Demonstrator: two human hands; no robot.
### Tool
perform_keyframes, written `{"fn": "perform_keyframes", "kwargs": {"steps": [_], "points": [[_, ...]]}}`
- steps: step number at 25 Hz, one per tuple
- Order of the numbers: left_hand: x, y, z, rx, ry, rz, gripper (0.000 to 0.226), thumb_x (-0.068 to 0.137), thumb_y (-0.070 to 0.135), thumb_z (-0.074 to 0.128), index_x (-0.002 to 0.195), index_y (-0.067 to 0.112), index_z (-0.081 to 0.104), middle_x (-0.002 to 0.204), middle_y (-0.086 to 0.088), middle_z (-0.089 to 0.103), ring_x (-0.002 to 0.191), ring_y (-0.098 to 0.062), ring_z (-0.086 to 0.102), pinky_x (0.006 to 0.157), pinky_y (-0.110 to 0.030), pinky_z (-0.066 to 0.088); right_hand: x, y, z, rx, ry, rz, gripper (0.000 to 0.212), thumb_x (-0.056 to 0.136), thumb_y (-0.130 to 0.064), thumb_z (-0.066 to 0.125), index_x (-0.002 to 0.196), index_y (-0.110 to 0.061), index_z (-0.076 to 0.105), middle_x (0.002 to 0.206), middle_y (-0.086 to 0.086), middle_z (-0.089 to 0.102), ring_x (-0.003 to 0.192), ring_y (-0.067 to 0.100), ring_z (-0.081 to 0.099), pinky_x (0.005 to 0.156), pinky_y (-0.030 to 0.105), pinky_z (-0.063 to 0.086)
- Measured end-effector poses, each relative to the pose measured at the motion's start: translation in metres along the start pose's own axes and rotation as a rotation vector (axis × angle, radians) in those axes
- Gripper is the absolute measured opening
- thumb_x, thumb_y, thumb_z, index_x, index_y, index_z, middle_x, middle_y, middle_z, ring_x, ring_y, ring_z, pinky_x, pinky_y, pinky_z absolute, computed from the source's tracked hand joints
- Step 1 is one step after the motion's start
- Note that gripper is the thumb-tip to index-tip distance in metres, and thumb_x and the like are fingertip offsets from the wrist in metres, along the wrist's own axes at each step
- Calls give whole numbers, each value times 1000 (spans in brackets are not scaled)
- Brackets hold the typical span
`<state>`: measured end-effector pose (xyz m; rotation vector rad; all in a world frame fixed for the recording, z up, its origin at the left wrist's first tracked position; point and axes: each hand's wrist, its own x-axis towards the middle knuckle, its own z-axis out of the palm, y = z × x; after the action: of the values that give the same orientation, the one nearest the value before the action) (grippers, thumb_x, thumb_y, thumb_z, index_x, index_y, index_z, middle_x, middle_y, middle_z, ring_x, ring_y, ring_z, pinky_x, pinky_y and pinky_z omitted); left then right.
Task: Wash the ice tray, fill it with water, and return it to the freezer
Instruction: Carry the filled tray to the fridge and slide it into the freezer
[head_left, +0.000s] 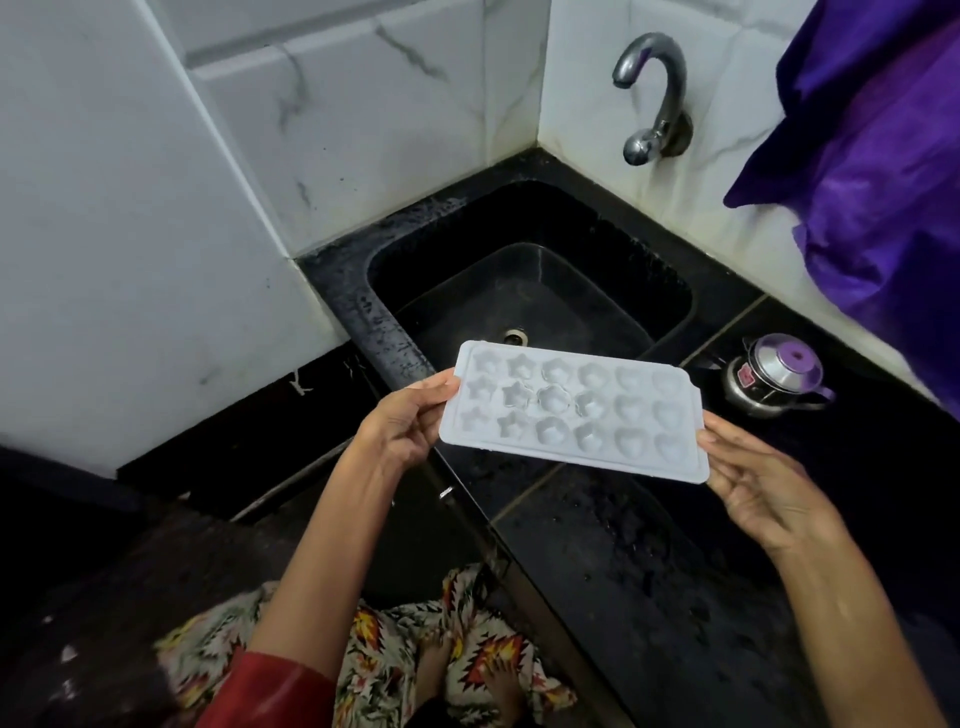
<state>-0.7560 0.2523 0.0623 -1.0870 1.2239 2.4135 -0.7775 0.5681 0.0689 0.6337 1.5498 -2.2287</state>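
A white plastic ice tray (574, 410) with star and flower shaped cups is held level over the near edge of a black sink (613, 249). My left hand (402, 423) grips its left short edge, thumb on top. My right hand (761, 486) supports its right short edge with the fingers underneath. The cups look empty. A chrome tap (652, 93) is mounted on the tiled wall above the far right of the sink, and no water is running from it. The sink drain (516, 336) shows just beyond the tray.
A small steel kettle with a purple lid knob (776, 376) stands on the black counter (623, 571) right of the sink. Purple cloth (883, 171) hangs at the upper right. White marble-look tiles (389, 104) line the walls. The counter surface looks wet.
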Motion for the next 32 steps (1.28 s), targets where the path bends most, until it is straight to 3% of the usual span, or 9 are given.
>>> {"fn": "perform_keyframes", "kwargs": {"steps": [3,6,9,13,17,20,23,26,32], "points": [[-19,-7,-8,-58,37,26,20,89,0,57,105,4,68,75,-8,76,64,-15,73,72,-28,56,-3,-4,2,-46,-67,-5,35,35,-8,83,69,-18,79,94,8,73,76,11,73,57,19,55],[-41,-12,-23,-105,81,60,18,89,0,57,101,5,69,75,-9,76,65,-16,74,74,-30,56,-8,-4,10,-96,-163,-12,56,17,-19,92,72,-17,79,88,6,75,78,11,73,57,19,55],[-65,-21,-43,-171,147,96,16,88,-1,57,96,5,70,74,-9,76,64,-16,73,67,-29,59,-12,3,21,-97,-232,39,33,41,-10,78,73,-18,79,95,6,74,80,11,72,57,18,55],[-101,-39,-81,-268,246,151,19,88,0,57,102,5,69,75,-9,76,64,-16,73,63,-27,59,-17,19,47,-168,-345,108,25,56,-3,69,73,-18,79,96,7,73,79,11,72,57,18,55],[-138,-57,-120,-362,332,199,25,85,0,59,108,6,68,84,-10,76,68,-16,74,66,-28,59,-29,37,77,-264,-461,143,57,24,-19,91,79,-16,79,94,8,75,83,13,72,58,20,56],[-171,-70,-148,-432,395,250,26,84,1,59,108,5,68,85,-11,76,68,-17,74,61,-27,60,-41,51,109,-274,-567,224,22,57,-2,72,72,-17,79,91,8,75,76,12,72,55,19,55],[-203,-85,-173,-519,482,307,29,81,1,61,109,4,68,90,-12,76,70,-17,74,65,-28,60,-51,70,140,-362,-639,281,34,82,9,53,78,-13,78,94,9,74,78,13,72,55,20,56],[-232,-100,-196,-603,551,352,42,71,4,67,113,5,68,103,-14,73,79,-18,74,77,-33,57,-66,86,169,-433,-703,334,31,81,8,53,86,-11,77,98,9,74,83,14,72,56,22,57],[-295,-141,-239,-803,712,412,23,84,-2,60,105,4,69,83,-11,76,67,-17,74,64,-28,59,-110,129,227,-599,-879,415,29,80,6,55,89,-11,76,98,10,74,85,17,72,57,22,57]]}}
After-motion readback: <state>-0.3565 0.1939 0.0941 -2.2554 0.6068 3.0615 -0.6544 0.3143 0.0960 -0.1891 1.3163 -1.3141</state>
